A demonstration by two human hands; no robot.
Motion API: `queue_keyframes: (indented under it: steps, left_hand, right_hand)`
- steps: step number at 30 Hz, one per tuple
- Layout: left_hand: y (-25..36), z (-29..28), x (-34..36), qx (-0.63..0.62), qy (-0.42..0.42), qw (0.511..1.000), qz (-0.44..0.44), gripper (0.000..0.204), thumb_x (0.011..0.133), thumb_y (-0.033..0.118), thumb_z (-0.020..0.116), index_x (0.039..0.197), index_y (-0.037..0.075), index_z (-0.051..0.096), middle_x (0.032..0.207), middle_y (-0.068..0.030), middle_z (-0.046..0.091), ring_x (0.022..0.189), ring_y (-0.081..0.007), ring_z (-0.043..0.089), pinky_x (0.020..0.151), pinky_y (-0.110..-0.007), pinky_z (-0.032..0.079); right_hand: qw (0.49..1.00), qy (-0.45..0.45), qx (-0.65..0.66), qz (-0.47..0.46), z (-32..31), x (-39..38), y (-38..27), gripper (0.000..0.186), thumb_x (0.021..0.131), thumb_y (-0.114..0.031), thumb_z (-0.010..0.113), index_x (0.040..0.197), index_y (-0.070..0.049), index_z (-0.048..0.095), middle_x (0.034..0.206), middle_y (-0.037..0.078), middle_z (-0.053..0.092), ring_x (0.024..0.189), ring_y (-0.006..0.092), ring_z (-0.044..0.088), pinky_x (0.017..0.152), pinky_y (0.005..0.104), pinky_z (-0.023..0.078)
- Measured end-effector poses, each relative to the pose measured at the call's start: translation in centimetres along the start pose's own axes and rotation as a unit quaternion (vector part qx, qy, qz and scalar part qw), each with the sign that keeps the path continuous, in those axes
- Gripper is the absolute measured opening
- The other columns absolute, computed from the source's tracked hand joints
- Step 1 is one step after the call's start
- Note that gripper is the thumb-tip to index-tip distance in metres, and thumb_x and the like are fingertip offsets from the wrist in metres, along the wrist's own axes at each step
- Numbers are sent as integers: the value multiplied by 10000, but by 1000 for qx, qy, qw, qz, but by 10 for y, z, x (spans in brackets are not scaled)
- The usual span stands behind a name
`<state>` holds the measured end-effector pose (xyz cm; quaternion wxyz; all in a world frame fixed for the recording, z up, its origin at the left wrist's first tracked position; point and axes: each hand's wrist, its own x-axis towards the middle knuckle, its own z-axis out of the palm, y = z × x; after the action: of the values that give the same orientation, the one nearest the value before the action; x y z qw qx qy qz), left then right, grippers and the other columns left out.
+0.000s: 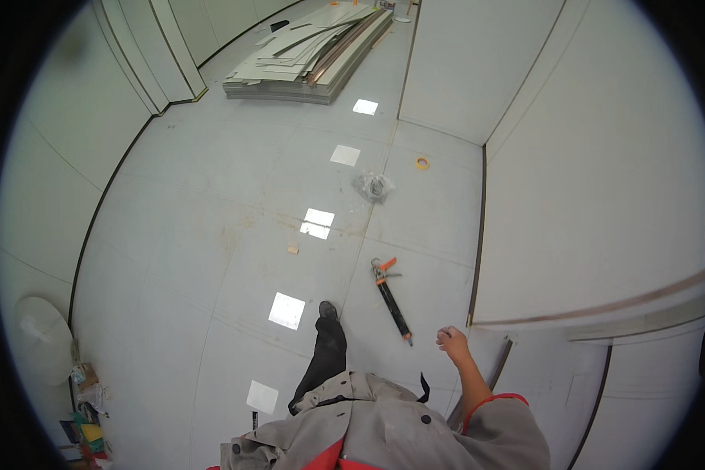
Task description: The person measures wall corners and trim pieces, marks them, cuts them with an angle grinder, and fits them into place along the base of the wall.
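My right hand (452, 341) hangs at the lower right with its fingers curled; whether anything small is inside them is hidden. Nearest to it, on the pale floor, lies a black caulking gun (392, 308) with an orange-and-metal handle and trigger, apart from the hand. Behind the hand, a long narrow strip (503, 359) is partly hidden by my arm. My left hand is not in view. My dark-trousered leg and shoe (327, 337) extend forward below me, beside the gun.
Stacked white panels (290, 90) lie at the back. A crumpled plastic bag (373, 186), yellow tape roll (422, 163) and small tan piece (293, 250) are on the floor. Mixed packages (92, 432) sit at lower left. Pale walls (587, 196) border both sides.
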<state>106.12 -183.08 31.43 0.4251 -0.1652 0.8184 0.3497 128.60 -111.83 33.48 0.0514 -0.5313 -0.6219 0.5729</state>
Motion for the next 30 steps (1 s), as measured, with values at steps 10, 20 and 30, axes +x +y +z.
queue_keyframes:
  steps: [10, 20, 30]
  left_hand:
    - [471, -4, 197, -13, -94, 990, 108, 328, 996, 268, 558, 936, -9, 723, 745, -94, 688, 646, -177, 649, 615, -303, 518]
    - [998, 102, 298, 141, -261, 920, 257, 338, 1018, 284, 567, 1015, -11, 732, 791, -61, 692, 722, -134, 642, 671, -290, 513]
    - [1331, 236, 346, 189, -436, 845, 244, 350, 1039, 309, 558, 1053, 7, 735, 841, -34, 691, 781, -107, 626, 732, -267, 498]
  right_hand:
    - [996, -42, -57, 51, 68, 190, -145, 309, 905, -237, 627, 1044, 29, 702, 846, 123, 729, 746, 199, 708, 687, 328, 576]
    - [990, -71, -108, -48, 106, 465, -329, 316, 907, -209, 678, 1126, 18, 702, 908, 118, 743, 798, 163, 709, 720, 300, 561]
    - [927, -288, 233, -52, 160, 682, -755, 405, 949, -220, 691, 1275, 11, 626, 1059, 65, 698, 927, 149, 665, 829, 285, 544]
